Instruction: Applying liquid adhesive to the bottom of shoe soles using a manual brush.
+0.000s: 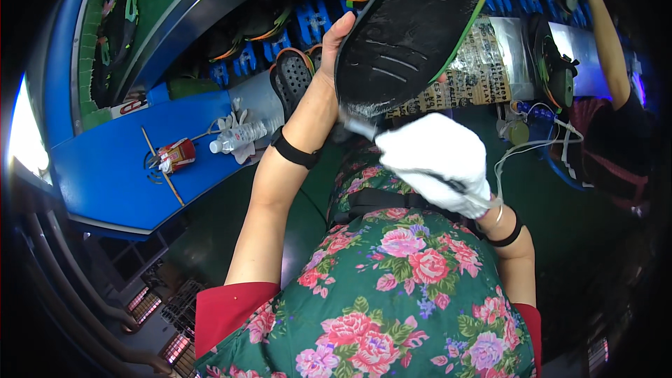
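Note:
My left hand (332,49), bare, grips a large black shoe sole (402,35) by its edges and holds it up, tilted. Fingertips show at the far side of the sole; the rest of the fingers are hidden behind it. The sole has an orange and green rim, small holes and three curved grooves. My right hand (441,164), in a white glove, is closed round a slim, pale brush (360,127), blurred by motion. Its tip is at the sole's near rounded end, where the black surface looks wet and shiny.
On the blue table (105,168) at left lie a clear bottle (238,136), a red container (176,155) and a thin stick. Beyond stands a row of blue shoe holders (311,22) with black soles. A co-worker's arm (609,49) and a pale tube (532,143) are at right.

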Available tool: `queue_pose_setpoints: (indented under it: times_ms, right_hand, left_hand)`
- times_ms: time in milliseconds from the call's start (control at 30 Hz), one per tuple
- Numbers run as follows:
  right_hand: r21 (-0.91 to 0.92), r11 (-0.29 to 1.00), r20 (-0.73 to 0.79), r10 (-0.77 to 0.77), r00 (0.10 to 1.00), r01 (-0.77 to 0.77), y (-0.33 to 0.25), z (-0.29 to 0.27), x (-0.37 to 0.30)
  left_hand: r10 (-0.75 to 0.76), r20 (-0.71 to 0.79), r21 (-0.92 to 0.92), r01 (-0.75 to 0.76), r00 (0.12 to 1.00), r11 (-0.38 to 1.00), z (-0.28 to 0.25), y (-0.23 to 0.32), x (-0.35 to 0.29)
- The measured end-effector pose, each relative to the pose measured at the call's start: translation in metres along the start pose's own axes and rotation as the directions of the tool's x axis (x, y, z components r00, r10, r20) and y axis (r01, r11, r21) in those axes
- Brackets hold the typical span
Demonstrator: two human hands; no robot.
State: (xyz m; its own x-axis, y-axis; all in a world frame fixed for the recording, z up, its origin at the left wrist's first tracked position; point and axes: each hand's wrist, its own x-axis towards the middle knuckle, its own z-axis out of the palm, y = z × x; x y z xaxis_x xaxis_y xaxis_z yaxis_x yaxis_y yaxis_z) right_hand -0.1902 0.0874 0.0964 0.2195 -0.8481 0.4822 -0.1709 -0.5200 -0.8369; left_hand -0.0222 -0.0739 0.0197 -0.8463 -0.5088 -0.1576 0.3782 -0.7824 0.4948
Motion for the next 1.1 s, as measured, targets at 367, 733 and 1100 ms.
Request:
queue_pose_setpoints:
  times_ms: [367,733,1100]
  right_hand:
    - [0.398,0.850,-0.075,0.405,0.911,-0.345,0.006,-0.024,0.006]
    - [-0.159,0.985,-0.126,-0.089,0.988,0.068,0.000,-0.040,0.055]
    - [0.605,0.703,-0.222,0.601,0.768,-0.374,0.011,-0.032,0.012]
  left_hand:
    - [-0.028,-0.026,-0.321,0.018,0.999,0.947,0.015,-0.019,-0.038]
    - [0.045,-0.132,-0.539,-0.110,0.990,0.835,0.029,-0.044,-0.091]
    - [0.458,0.344,-0.240,-0.395,0.820,0.887,0.038,0.183,-0.115]
